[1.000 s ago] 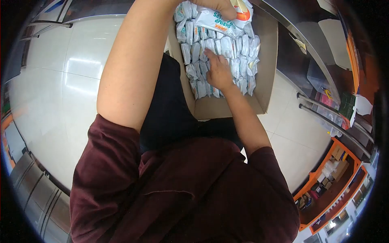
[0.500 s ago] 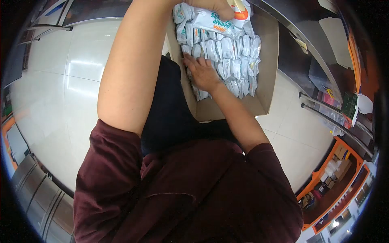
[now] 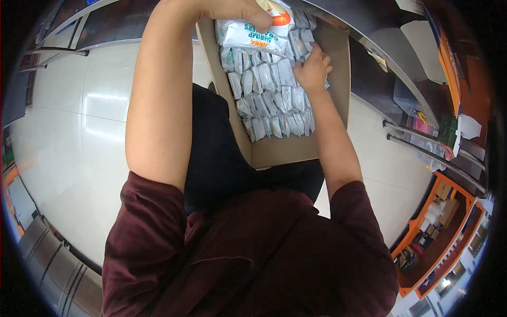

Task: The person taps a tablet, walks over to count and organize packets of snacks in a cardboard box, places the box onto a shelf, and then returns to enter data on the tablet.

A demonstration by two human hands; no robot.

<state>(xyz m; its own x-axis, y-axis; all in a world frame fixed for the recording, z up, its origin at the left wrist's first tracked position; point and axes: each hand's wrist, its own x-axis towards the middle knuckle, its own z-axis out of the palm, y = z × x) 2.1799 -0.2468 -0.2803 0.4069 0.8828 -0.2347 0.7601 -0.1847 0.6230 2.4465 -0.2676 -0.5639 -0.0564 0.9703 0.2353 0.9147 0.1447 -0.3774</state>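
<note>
A cardboard box (image 3: 277,155) holds several rows of small silver-white snack packets (image 3: 266,100) packed upright. At the top of the view, my left hand (image 3: 237,11) grips a white bag of shrimp crackers (image 3: 253,39) above the far rows, with its thumb on the printed front. The rest of that hand's fingers are hidden or out of frame. Over the right side of the rows is my right hand (image 3: 312,68), its fingertips resting against packets near the box wall. Its thumb and index finger are apart, the other fingers bent.
The box stands against my legs, in dark trousers (image 3: 222,142). Dark furniture with a metal edge (image 3: 417,79) runs along the right, with metal rails (image 3: 422,148) below it. An orange shelf unit (image 3: 438,232) is at lower right. Pale floor tiles (image 3: 105,121) spread to the left.
My right hand has moved from the left side of the rows to the right side, farther up. The cracker bag in my left hand has shifted left and slightly down in view.
</note>
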